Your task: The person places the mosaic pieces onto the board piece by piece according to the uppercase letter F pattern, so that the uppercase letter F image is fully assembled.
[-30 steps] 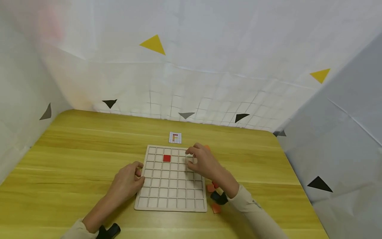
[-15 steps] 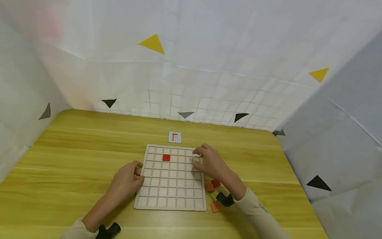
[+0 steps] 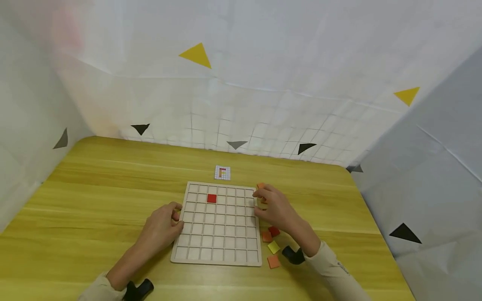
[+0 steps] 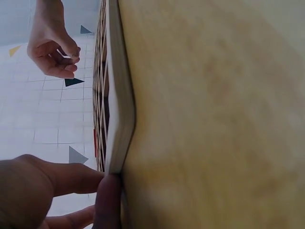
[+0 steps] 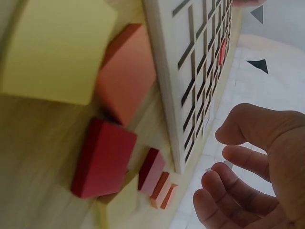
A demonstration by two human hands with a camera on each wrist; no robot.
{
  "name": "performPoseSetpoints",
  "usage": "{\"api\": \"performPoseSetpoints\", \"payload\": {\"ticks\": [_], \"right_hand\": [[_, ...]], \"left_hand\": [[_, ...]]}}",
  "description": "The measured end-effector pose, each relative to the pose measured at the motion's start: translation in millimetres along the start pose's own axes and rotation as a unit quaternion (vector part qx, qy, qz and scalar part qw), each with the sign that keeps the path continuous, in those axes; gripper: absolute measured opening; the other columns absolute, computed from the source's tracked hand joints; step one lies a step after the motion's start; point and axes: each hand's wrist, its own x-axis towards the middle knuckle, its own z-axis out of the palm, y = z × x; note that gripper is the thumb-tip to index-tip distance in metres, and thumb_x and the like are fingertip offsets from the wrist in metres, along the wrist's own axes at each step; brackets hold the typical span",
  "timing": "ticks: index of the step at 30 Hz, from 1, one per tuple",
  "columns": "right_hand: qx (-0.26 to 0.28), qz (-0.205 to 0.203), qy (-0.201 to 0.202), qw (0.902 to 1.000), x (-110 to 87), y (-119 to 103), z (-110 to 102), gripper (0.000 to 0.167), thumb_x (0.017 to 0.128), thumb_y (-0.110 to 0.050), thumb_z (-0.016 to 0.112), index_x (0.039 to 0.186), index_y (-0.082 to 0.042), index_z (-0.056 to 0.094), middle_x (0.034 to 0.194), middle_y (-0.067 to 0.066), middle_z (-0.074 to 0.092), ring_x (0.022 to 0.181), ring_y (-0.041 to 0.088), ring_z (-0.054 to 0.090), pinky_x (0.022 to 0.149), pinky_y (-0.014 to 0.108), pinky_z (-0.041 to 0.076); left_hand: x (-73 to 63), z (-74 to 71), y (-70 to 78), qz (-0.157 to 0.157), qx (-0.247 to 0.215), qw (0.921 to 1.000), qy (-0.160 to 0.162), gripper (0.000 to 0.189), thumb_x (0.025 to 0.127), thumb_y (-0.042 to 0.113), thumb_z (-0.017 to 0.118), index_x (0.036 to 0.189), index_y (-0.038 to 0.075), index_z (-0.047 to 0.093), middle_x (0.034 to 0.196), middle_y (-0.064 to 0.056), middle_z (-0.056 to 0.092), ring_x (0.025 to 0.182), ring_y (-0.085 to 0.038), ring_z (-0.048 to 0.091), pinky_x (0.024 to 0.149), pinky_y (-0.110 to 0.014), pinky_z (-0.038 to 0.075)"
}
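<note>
A pale wooden grid board lies on the table, with one red square tile set in a cell of its second row. At the board's left edge rests my left hand, thumb and fingertips touching the rim; the left wrist view shows the thumb against the edge. My right hand hovers over the upper right edge, fingers loosely bent and apart. Nothing sits between its fingers in the right wrist view. Under and beside that hand are orange tiles, partly covered in the head view.
Right of the board lie a red tile, an orange tile, a yellow tile and another orange tile. A small card with a coloured grid pattern lies behind the board. White sheeting encloses the table.
My right hand has moved right, from over the board's upper right cells to its right edge, baring more tiles beside the board. My left hand stays at the left edge.
</note>
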Motion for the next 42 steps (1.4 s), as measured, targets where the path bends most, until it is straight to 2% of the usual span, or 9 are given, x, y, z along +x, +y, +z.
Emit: {"api": "performPoseSetpoints", "payload": {"ticks": [14, 24, 42], "right_hand": [[-0.008, 0.006, 0.011, 0.9999, -12.6, 14.5, -2.3, 0.025, 0.077, -0.001, 0.074, 0.103, -0.003, 0.072, 0.089, 0.009, 0.06, 0.077, 0.024, 0.054, 0.065, 0.031, 0.045], [-0.027, 0.018, -0.009, 0.9994, -22.3, 21.0, 1.1, 0.026, 0.075, -0.004, 0.079, 0.101, -0.003, 0.073, 0.09, 0.006, 0.062, 0.077, 0.023, 0.057, 0.066, 0.031, 0.048], [-0.044, 0.036, -0.041, 0.9975, -25.4, 26.6, 3.2, 0.026, 0.075, -0.006, 0.079, 0.101, -0.007, 0.075, 0.09, 0.002, 0.059, 0.074, 0.017, 0.051, 0.063, 0.028, 0.045]], "left_hand": [[1.8, 1.2, -1.6, 0.005, -0.004, 1.0, -0.002, 0.038, 0.082, 0.004, 0.072, 0.117, -0.005, 0.063, 0.083, -0.003, 0.057, 0.07, -0.015, 0.056, 0.061, -0.032, 0.045], [1.9, 2.2, -1.5, 0.0, -0.002, 1.0, -0.001, 0.037, 0.082, 0.005, 0.072, 0.117, -0.005, 0.063, 0.084, -0.003, 0.058, 0.071, -0.015, 0.057, 0.061, -0.032, 0.046], [1.4, 2.3, -2.5, 0.0, 0.0, 1.0, 0.001, 0.036, 0.083, 0.006, 0.072, 0.117, -0.004, 0.063, 0.084, -0.003, 0.058, 0.071, -0.015, 0.057, 0.062, -0.033, 0.046]]}}
